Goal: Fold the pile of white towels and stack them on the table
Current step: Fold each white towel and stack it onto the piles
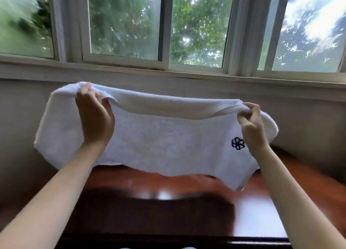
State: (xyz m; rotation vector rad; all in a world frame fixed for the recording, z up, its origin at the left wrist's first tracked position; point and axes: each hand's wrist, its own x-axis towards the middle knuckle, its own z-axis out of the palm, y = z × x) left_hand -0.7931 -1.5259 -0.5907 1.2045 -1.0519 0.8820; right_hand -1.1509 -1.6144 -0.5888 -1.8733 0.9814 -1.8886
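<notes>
You hold one white towel (159,136) up over the far part of the reddish-brown table (262,202), in front of the window (123,24). Its upper edge is stretched between your hands and doubled over, so a second layer hangs behind the front one. The fingers (87,88) of your left hand (95,115) are curled round that edge near the towel's left end, and your right hand (252,127) pinches the same edge near the right end, just above a dark flower-shaped emblem (238,143) on the front layer. Whether the lower edge touches the glossy top cannot be told.
</notes>
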